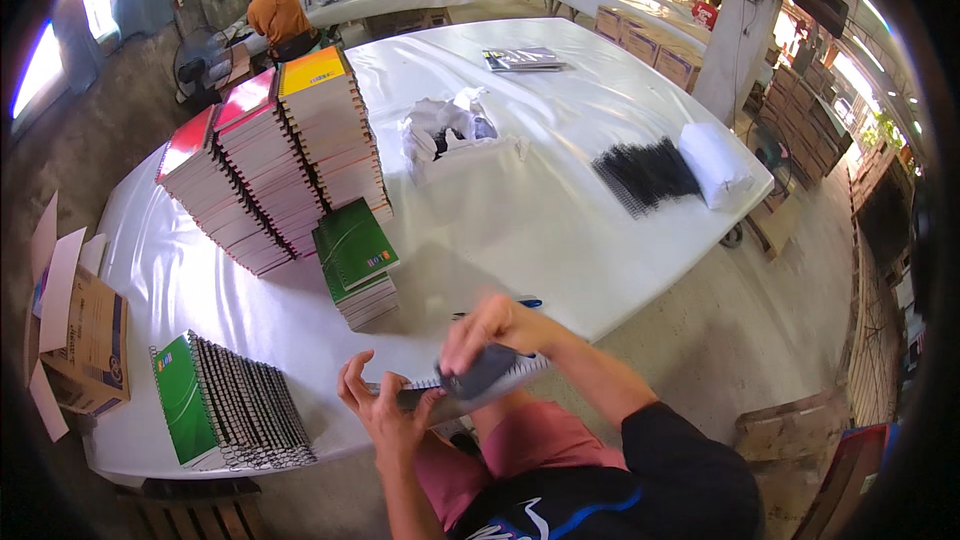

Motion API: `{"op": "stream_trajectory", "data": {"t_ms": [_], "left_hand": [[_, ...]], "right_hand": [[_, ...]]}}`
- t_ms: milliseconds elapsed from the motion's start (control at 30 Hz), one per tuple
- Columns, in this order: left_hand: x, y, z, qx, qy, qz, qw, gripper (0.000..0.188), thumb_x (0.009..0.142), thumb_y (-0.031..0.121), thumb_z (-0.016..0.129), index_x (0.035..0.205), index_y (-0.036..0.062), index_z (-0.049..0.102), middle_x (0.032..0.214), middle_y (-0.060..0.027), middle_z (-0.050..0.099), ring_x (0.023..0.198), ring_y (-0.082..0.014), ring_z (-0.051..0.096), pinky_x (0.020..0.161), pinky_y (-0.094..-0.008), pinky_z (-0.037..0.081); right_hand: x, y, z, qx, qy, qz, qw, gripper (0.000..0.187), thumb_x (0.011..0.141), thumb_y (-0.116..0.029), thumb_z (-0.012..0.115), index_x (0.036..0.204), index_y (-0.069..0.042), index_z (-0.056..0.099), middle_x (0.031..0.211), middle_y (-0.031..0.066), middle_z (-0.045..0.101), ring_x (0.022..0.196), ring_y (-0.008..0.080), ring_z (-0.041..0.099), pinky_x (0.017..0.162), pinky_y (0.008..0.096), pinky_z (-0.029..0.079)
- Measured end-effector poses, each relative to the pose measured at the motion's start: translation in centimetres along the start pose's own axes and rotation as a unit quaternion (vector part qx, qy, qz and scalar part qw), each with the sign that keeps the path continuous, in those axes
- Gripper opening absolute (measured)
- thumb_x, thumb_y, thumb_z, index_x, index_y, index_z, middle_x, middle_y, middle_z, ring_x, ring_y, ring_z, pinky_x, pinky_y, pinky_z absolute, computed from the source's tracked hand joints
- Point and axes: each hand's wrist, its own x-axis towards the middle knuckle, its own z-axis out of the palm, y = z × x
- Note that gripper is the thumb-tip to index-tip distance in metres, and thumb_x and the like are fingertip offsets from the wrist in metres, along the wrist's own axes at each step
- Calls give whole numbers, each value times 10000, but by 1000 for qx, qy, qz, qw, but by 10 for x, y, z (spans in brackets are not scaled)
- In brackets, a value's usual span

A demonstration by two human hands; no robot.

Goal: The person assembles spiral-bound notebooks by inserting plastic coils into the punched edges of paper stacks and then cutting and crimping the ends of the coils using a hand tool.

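Note:
At the table's near edge, my left hand [388, 412] holds the end of a notebook [527, 368] between thumb and fingers, its index finger raised. Binding teeth or holes run along the notebook's pale edge. My right hand [497, 330], smeared by motion, grips a dark grey flat piece [482, 370] over the notebook; whether this is a cover or a tool I cannot tell. A blue pen [530, 303] lies just beyond the right hand. Past my hands stands a short stack of green notebooks [357, 250].
Tall stacks of red and yellow notebooks [318, 115] rise at left. Green spiral notebooks [230, 402] lean in a row near an open carton [85, 335]. Black binding combs [645, 177] lie beside a white package [716, 166]. Crumpled plastic [450, 130] and booklets [522, 59] sit farther back.

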Motion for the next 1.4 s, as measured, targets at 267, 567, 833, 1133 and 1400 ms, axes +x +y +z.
{"op": "stream_trajectory", "data": {"t_ms": [267,567,833,1133,1400], "left_hand": [[6,-6,2,-77,22,-67,995,439,505,259,838,755,68,532,1306,-173,354,1190,-394,320,893,-463,374],[2,-34,16,-197,90,-102,971,796,349,466,897,838,63,415,999,-134,384,1056,-322,395,830,-395,391],[-1,-39,23,-311,60,-166,934,910,376,323,944,971,48,313,1035,-124,327,1015,-254,391,886,-323,368],[-2,-40,25,-329,76,-114,934,920,386,329,944,958,70,272,996,-75,317,918,-174,394,844,-282,380],[-4,-29,13,-556,71,-283,779,268,809,147,739,870,32,504,811,13,513,736,-65,445,687,-199,384]], "right_hand": [[15,8,15,-152,-2,20,988,344,670,90,559,949,-32,721,956,134,695,925,227,648,843,322,489],[33,34,19,-240,79,68,965,373,647,106,533,946,-21,715,894,138,702,844,195,669,792,294,511],[46,21,35,-97,109,79,986,268,684,87,606,914,4,714,889,148,703,854,213,674,798,320,517],[66,26,50,-255,35,143,956,362,671,97,590,968,-70,713,928,128,697,892,214,666,809,295,508],[-25,3,-67,-628,344,181,674,333,743,32,566,1041,-55,684,1104,174,633,1019,292,609,889,350,464]]}}
